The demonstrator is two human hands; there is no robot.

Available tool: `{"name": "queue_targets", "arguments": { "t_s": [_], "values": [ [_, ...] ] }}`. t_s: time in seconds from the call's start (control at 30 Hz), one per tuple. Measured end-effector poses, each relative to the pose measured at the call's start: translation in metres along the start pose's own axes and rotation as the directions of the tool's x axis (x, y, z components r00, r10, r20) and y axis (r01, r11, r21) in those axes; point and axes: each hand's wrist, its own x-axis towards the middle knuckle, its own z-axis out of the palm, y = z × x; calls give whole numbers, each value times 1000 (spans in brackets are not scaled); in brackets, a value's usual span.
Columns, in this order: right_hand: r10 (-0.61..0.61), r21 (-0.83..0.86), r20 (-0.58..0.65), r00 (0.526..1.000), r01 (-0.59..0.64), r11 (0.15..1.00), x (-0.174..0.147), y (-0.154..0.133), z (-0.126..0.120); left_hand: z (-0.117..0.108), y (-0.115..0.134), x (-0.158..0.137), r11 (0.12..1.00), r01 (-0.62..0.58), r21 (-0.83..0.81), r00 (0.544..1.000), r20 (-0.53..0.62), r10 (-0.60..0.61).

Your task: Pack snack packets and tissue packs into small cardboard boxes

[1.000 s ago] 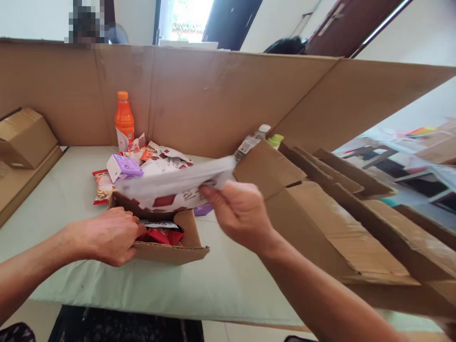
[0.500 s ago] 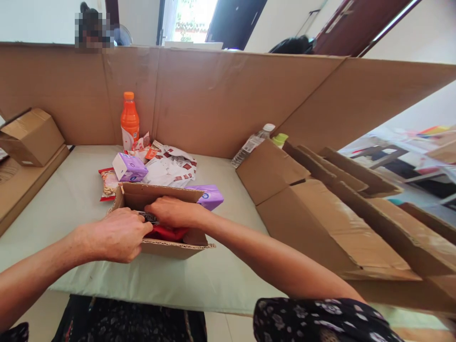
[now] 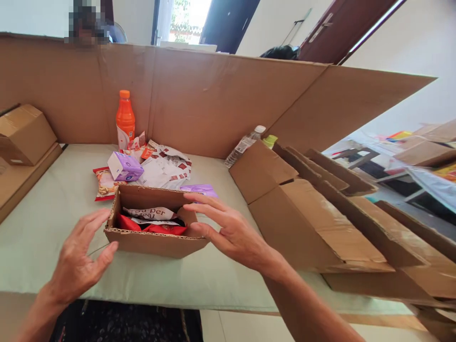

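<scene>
A small open cardboard box stands near the front of the covered table. Inside it, a white packet lettered "Super Meal" lies behind a red packet. My left hand is open by the box's left end, fingers spread. At the other end my right hand is also open, its fingertips over the right rim; whether they touch the cardboard I cannot tell. Behind the box lie a purple tissue pack, a red-edged snack bag, several white packets and another purple pack, partly hidden.
An orange drink bottle stands against the tall cardboard screen. A clear bottle leans behind large open cartons on the right. Closed cartons sit at left. Another person's head shows beyond the screen.
Both hands have come out of the box and moved apart to its two ends, with fingers opened. The white packet now shows inside. The view has shifted slightly.
</scene>
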Motion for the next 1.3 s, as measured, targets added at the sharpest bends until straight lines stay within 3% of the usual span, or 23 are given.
{"name": "queue_targets", "arguments": {
  "t_s": [0.13, 0.3, 0.43, 0.63, 0.73, 0.83, 0.93, 1.07, 1.17, 1.3],
  "values": [
    [61, -51, -181, 982, -72, 996, 6, 5, 20, 22, 2, -2, 999, -9, -39, 1000, -4, 9],
    [140, 112, 44, 989, -145, 983, 3, 17, 22, 18, -4, 11, 997, 52, -53, 997, 51, -50],
    [77, 235, 90, 993, -97, 967, -11, 20, 15, 12, -6, 17, 994, 87, -66, 989, 126, -79],
    [29, 71, 124, 992, -38, 997, -17, 19, 31, 26, -7, 27, 988, 150, -20, 983, 110, -147],
    [55, 29, -8, 998, -55, 998, -21, 22, 49, 35, -15, 32, 994, 107, 14, 987, 118, -108],
    [15, 31, -114, 993, -12, 999, -35, 24, 65, 38, -28, 35, 998, 32, -61, 968, 252, -15],
    [-21, -20, -145, 989, 18, 1000, -57, 26, 75, 37, -41, 35, 986, 1, -167, 922, 381, 64],
    [105, -71, -113, 988, -113, 991, -82, 34, 80, 37, -49, 30, 974, 27, -226, 869, 486, 88],
    [130, -65, -30, 991, -132, 989, -89, 44, 77, 36, -47, 19, 971, -7, -239, 885, 451, 117],
    [48, -16, 11, 999, -47, 999, -82, 45, 83, 16, -39, -22, 966, -97, -238, 929, 327, 174]
  ]
}}
